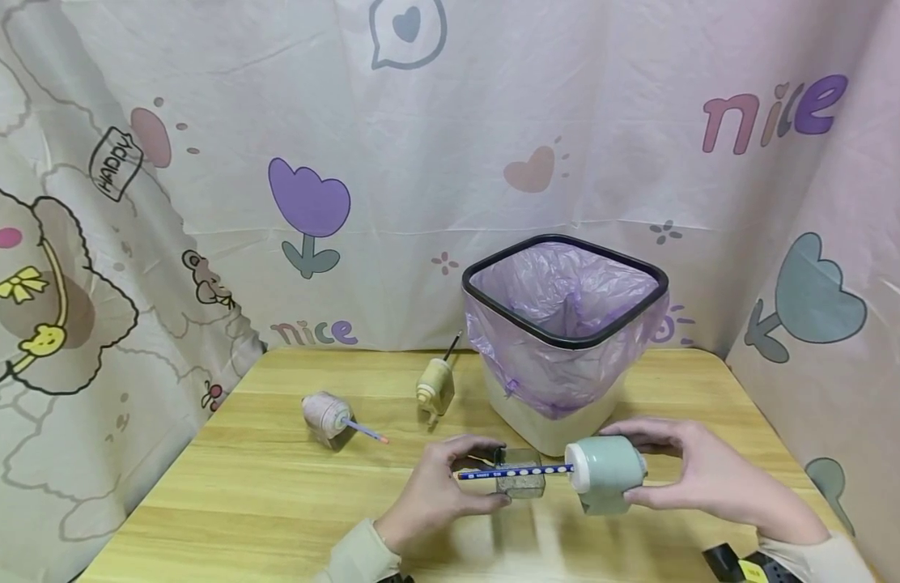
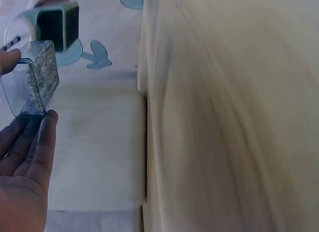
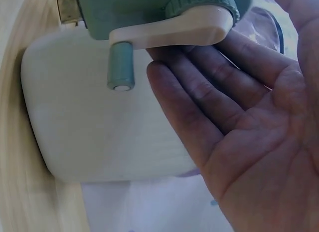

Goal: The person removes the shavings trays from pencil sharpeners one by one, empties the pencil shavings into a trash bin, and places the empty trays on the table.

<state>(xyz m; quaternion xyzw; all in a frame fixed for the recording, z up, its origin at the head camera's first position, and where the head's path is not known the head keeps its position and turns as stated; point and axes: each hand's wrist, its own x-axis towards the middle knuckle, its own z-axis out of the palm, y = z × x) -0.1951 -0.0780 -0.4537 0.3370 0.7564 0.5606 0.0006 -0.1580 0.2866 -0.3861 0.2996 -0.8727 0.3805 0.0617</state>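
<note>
My left hand (image 1: 443,482) holds a clear shavings drawer (image 1: 526,487) between thumb and fingers. In the left wrist view, grey-brown shavings are packed against one wall of the drawer (image 2: 44,75). My right hand (image 1: 694,470) grips a green crank pencil sharpener (image 1: 610,465) with a white front. A blue pencil (image 1: 486,474) juts from that front toward the left hand, overlapping the drawer in the head view. The sharpener's square drawer slot (image 2: 51,30) faces the left wrist camera as a dark hollow. From the right wrist, the pale crank arm (image 3: 169,33) shows beside my fingers.
Just behind the hands stands a white bin (image 1: 519,417) with a black rim and a purple liner. A pinkish sharpener (image 1: 326,414) with a blue pencil and a yellow sharpener (image 1: 435,380) with a dark pencil stand on the wooden table (image 1: 224,494). Printed curtains surround the table.
</note>
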